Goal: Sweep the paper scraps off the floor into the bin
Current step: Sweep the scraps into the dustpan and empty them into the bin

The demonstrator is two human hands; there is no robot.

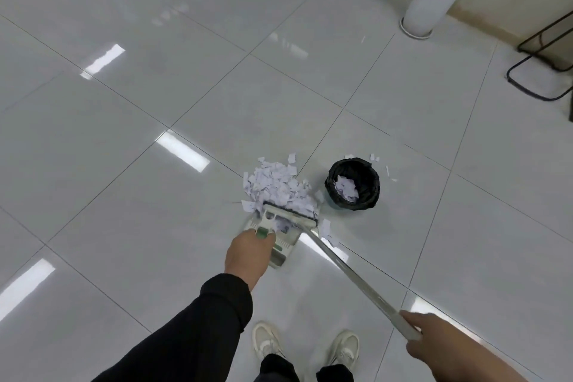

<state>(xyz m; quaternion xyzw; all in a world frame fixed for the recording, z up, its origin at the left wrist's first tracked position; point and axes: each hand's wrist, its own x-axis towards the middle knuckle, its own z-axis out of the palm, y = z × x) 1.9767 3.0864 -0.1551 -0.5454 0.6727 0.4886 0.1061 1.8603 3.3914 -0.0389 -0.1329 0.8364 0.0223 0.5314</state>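
Because our left hand (248, 253) curls around the dustpan's (280, 246) handle from above, most of that handle is hidden, and the broom (313, 231) head covers the pan mouth where it meets the paper scraps (274, 184). Our right hand (434, 338), partly cut off at the lower frame edge, grips the broom shaft, whose long axis runs from 5 o'clock up to 11 o'clock. Scraps lie piled on the floor (139, 133) just beyond the pan, with the black-lined bin (370, 192) near them at 3 o'clock.
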